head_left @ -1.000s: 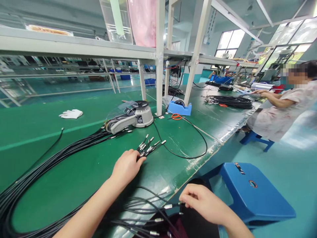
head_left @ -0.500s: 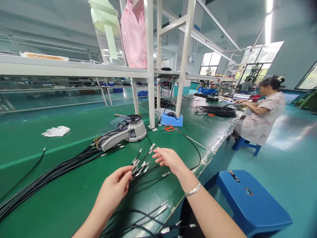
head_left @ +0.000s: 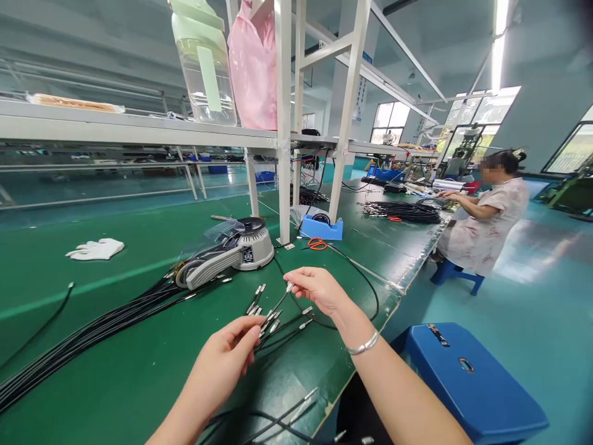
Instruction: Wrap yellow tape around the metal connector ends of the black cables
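My left hand [head_left: 225,364] is closed on a bunch of thin black cables [head_left: 273,321] with silver metal tips, held just above the green table [head_left: 115,346]. My right hand [head_left: 319,290] pinches the silver tip of one cable [head_left: 288,288] and lifts it out of the bunch. More black cables [head_left: 83,337] run away to the left across the table. Other cable ends [head_left: 282,414] hang over the near edge.
A grey tape dispenser [head_left: 231,250] stands behind the cables, with a blue tape holder [head_left: 321,227], orange scissors [head_left: 317,243] and a white post [head_left: 283,123] beyond. A white glove [head_left: 95,248] lies left. A blue stool [head_left: 467,377] stands right. Another person [head_left: 482,216] sits at the far end.
My right hand came up from the lap cables to the bunch and now pinches one tip. My left hand has drawn the bunch nearer, and the head has tilted up.
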`<state>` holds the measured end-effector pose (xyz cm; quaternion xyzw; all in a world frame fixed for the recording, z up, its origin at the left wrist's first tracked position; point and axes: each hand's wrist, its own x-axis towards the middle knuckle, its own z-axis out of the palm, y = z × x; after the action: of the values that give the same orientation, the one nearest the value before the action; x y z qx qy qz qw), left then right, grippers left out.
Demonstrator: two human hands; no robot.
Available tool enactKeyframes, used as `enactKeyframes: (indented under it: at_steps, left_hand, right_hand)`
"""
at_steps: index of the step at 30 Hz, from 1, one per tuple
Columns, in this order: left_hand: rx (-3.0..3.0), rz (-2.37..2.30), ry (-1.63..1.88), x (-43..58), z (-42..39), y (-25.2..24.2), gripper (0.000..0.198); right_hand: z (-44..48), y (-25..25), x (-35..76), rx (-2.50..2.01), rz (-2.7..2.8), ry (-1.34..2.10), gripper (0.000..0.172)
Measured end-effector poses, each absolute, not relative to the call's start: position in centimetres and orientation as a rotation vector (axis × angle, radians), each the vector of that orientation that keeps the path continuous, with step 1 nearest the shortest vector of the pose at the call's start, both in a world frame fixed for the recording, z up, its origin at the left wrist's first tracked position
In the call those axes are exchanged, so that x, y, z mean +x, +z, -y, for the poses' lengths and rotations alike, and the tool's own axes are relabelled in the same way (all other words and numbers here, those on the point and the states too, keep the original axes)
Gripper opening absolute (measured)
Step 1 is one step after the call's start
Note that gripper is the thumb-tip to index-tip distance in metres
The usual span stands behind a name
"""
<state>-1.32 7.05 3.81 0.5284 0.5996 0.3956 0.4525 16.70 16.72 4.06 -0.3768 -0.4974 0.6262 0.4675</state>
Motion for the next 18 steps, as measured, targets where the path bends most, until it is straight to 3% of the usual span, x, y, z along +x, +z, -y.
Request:
enactKeyframes:
  at_steps: [7,14,18]
  left_hand:
    - [1.616,-1.581,1.151,3.3,-9.7,6.7,0.038]
    - [1.281,-1.418,1.03,1.0,-10.3,6.7,0.034]
    - [1.023,-1.138,1.088,-0.7,-10.4,5.9,0.024]
  right_hand:
    - [-15.0,6.0,16.1,-0.909,1.365,1.188,0.015]
    - [-14.4,6.0,14.4,-0.988,1.388,1.112,0.011]
    - [-13.9,6.3,12.7,-1.04,1.456,0.901,0.007]
